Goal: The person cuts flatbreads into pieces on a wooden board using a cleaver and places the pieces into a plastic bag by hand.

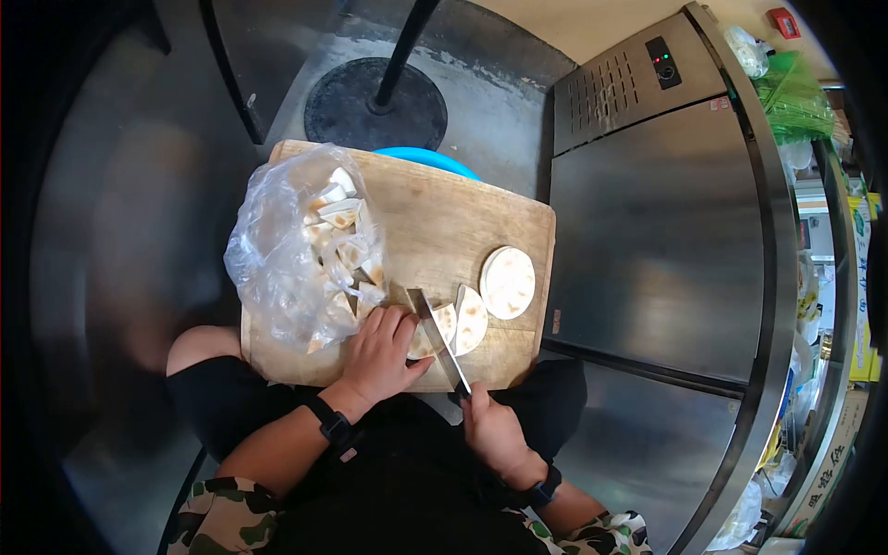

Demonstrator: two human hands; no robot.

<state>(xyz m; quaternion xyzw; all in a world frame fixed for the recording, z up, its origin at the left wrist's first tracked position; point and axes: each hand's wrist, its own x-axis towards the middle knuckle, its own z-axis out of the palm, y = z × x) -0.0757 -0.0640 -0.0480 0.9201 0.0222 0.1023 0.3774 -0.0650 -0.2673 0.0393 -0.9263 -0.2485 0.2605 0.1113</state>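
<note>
My right hand (499, 435) is closed around the handle of a kitchen knife (438, 340), whose blade lies across a round, lightly browned flatbread (446, 322). Left of the blade, my left hand (381, 350) grips part of that flatbread between thumb and curled fingers. A cut half of flatbread (471, 320) rests just right of the knife. Further right sits a small stack of whole flatbreads (508, 282). Beside my left fingers, a clear plastic bag (277, 250) has several cut flatbread wedges (340, 215) in and around its mouth.
The wooden cutting board (416, 208) rests across my lap, with a blue rim (427, 159) showing behind it. A steel refrigerator (657, 240) stands close on the right. Ahead is a black round pole base (375, 106). Shelves with bags (795, 97) line the far right.
</note>
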